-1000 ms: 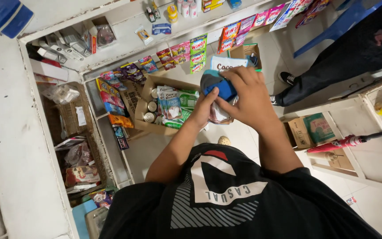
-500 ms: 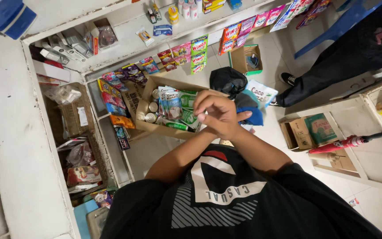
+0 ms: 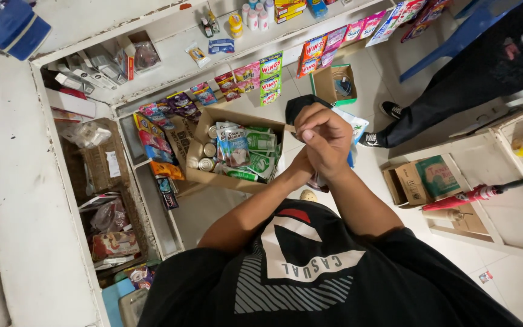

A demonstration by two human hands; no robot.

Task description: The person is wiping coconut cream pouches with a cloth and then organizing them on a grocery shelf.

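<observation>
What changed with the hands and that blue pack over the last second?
The blue pack left the hands and now lies on the floor past them. The right hand and left hand drew together, clasped, holding nothing visible. The cardboard box of cans and pouches stayed put.

A second ago both my hands clutch a blue pack over the open cardboard box [image 3: 237,151]. Now that blue pack [image 3: 353,136] is out of my grip and shows only as an edge at 3 o'clock of my hands, mostly hidden. My right hand [image 3: 328,142] and left hand [image 3: 302,169] are pressed together, fingers curled. A dark bag [image 3: 301,106], covered before, shows at 12 o'clock of them.
</observation>
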